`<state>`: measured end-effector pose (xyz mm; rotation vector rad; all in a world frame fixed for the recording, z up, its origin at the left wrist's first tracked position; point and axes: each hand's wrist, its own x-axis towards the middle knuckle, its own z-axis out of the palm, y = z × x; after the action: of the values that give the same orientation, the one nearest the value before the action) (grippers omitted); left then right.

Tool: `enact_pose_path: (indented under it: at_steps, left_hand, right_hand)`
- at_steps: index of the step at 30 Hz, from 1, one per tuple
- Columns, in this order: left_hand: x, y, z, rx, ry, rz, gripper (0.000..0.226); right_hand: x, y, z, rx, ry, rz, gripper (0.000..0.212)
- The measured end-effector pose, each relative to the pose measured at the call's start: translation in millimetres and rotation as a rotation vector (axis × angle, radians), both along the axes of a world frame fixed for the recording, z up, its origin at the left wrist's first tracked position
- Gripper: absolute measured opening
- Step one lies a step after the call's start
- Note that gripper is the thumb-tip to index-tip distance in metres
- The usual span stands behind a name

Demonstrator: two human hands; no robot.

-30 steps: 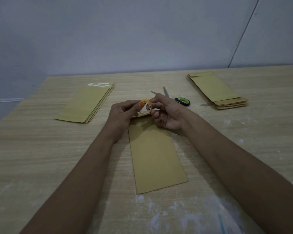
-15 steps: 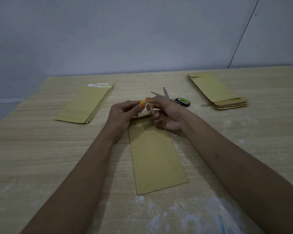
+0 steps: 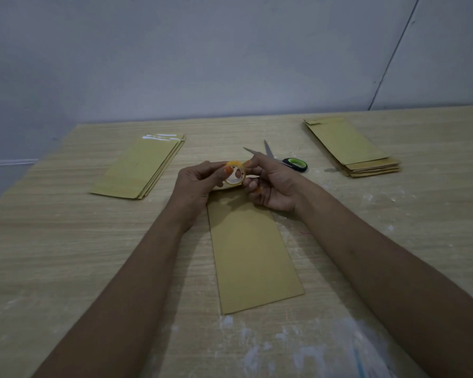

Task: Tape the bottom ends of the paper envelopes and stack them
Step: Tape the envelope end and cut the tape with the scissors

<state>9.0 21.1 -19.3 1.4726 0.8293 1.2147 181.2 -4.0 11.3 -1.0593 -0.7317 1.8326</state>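
A single brown paper envelope (image 3: 253,255) lies lengthwise on the wooden table (image 3: 52,255) in front of me. Above its far end, my left hand (image 3: 197,184) grips a small roll of clear tape (image 3: 234,176). My right hand (image 3: 271,184) is beside the roll, its fingers curled and its fingertips on the roll's right side. A stack of envelopes with shiny tape on their far ends (image 3: 141,166) lies at the left. Another stack of envelopes (image 3: 350,147) lies at the right.
Scissors with a black and green handle (image 3: 294,163) lie open just behind my right hand. A grey wall stands behind the table's far edge. White smears mark the table near its front edge (image 3: 298,350).
Both hands with the tape roll have stayed over the envelope's far end. My right hand has shifted slightly, showing more of the scissor blades behind it.
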Motion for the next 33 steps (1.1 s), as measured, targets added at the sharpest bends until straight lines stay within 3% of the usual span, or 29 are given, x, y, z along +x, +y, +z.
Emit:
enact_pose_path:
  at_steps: [10, 14, 18, 22, 26, 33]
  left_hand:
    - [0.7, -1.1, 0.8, -0.018, -0.028, 0.026, 0.024]
    - [-0.7, -2.5, 0.7, -0.036, -0.065, 0.028, 0.027]
    - [0.3, -1.1, -1.2, -0.088, -0.091, 0.053, 0.029]
    - [3.5, -2.0, -1.1, -0.072, -0.052, 0.054, 0.021]
    - [2.3, -3.4, -0.5, -0.062, -0.066, 0.043, 0.012]
    - [0.7, -4.8, 3.5, -0.102, -0.131, 0.059, 0.024]
  right_hand:
    - [2.1, 0.2, -4.6, 0.062, 0.046, -0.021, 0.020]
    - [-7.0, 2.2, -11.3, 0.171, -0.034, -0.092, 0.009]
    - [-17.8, 4.5, -17.1, 0.248, -0.072, -0.172, 0.023]
    - [-19.3, 3.6, -19.0, 0.266, -0.076, -0.164, 0.018]
    - [-14.4, 4.8, -19.2, 0.258, 0.017, -0.121, 0.019]
    - [-7.3, 3.4, -19.2, 0.192, 0.217, 0.011, 0.028]
